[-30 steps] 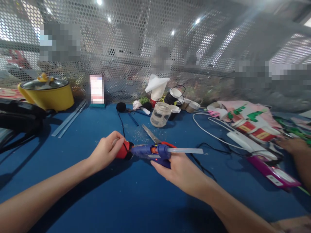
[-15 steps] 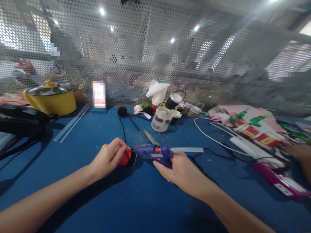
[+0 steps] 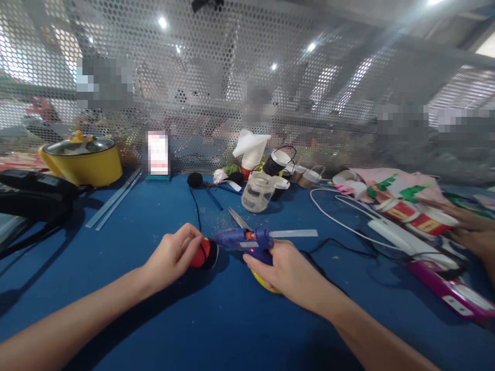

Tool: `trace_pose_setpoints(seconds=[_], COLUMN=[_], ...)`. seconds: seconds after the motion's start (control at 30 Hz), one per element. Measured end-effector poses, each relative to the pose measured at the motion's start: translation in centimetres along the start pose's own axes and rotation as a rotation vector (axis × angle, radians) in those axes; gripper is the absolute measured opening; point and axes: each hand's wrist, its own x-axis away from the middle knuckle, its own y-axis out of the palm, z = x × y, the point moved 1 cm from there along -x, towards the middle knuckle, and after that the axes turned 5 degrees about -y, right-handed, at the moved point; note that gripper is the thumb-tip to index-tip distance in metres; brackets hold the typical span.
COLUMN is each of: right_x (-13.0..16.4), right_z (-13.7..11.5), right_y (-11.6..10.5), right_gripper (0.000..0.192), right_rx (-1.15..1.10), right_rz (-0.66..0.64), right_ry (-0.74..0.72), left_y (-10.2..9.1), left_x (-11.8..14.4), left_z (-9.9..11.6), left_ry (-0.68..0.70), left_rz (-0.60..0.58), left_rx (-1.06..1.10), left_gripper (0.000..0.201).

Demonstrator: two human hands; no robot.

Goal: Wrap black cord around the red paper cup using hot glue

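currently the right hand is wrapped around the blue glue gun, nozzle touching a red-and-black piece pinched by the left hand low over the blue table. risk: hot nozzle close to fingertips, likely burn; cord may snag.

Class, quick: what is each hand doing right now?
Left hand: closed on a red and black piece.
Right hand: closed on the glue gun.
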Motion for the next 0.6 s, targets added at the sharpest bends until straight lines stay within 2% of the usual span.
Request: trace_pose_setpoints(seconds=[0.33, 0.6], right_x=[0.36, 0.96], right_z=[0.02, -0.14], right_y=[-0.12, 0.11], right_gripper=[0.027, 0.017], right_rx=[-0.016, -0.012], right_rz=[-0.037, 0.026], right_ry=[-0.013, -0.037], left_y=[-0.01, 0.14], left_x=[-0.10, -0.31], left_z=[0.08, 0.07], left_ry=[-0.023, -0.089], left_rz=[0.002, 0.002], left_rx=[-0.005, 0.007], left_gripper=[0.021, 0.022])
